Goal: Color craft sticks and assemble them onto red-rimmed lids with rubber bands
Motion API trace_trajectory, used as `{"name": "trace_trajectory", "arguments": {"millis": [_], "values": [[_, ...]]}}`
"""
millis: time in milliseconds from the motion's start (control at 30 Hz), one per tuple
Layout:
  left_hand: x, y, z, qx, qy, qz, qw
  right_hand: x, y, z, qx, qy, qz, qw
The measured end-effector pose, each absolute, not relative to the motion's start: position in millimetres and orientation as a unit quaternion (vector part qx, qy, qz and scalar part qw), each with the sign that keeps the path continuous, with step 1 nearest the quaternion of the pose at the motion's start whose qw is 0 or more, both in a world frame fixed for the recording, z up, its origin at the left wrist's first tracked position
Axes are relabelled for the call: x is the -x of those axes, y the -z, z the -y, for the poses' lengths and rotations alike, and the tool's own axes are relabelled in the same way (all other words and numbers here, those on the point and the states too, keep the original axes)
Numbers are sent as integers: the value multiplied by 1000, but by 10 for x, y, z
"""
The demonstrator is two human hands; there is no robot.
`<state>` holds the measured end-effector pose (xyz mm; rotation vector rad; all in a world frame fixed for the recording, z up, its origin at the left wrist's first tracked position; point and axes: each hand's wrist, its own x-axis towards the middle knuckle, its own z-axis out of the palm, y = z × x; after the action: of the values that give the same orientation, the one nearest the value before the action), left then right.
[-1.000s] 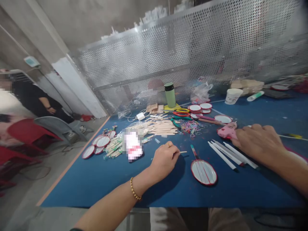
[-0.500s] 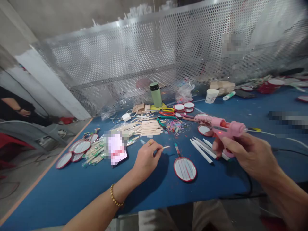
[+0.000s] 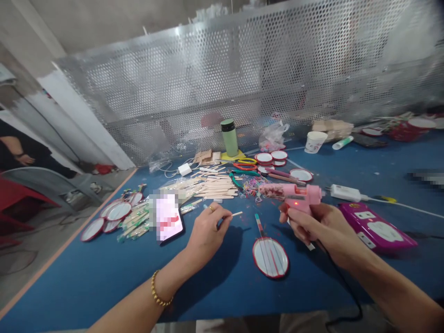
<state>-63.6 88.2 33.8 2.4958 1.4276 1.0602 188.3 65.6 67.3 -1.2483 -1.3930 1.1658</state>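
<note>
Between thumb and fingertips, my left hand (image 3: 209, 227) pinches a short pale wooden stick (image 3: 237, 213), whose end sticks out to the right. My right hand (image 3: 321, 227) is wrapped round a pink hot glue gun (image 3: 303, 198), its crusted nozzle facing left with a red light glowing on its side. Below and between the hands, a round white paddle with a red rim (image 3: 280, 256) lies flat on the blue table (image 3: 222, 286); stripes cross its face, and a thin coloured handle (image 3: 258, 224) points away from me. Neither hand touches the paddle.
Wooden sticks (image 3: 218, 187), pliers (image 3: 237, 180) and colourful bands (image 3: 255, 185) lie behind. A phone (image 3: 168, 215) and white discs (image 3: 119, 211) are at left. A green bottle (image 3: 229, 138), paper cup (image 3: 315, 141) and purple power strip (image 3: 378, 229) stand farther out. A person's arm (image 3: 14, 145) shows far left.
My right hand has brought the glue gun left and slightly down, uncovering the power strip and a white plug. My left hand stays nearly in place with its stick. The view has shifted slightly.
</note>
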Motion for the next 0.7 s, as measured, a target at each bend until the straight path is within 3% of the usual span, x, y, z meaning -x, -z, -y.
{"name": "trace_trajectory", "arguments": {"millis": [267, 400, 700], "values": [[682, -360, -880, -809, -350, -471, 27, -1942, -431, -548, 506, -481, 575, 426], [686, -403, -839, -818, -356, -452, -17, -1915, -396, -498, 503, -480, 604, 390], [668, -522, -723, -833, -353, -408, -124, -1927, -341, -397, 508, -423, 633, 402]]}}
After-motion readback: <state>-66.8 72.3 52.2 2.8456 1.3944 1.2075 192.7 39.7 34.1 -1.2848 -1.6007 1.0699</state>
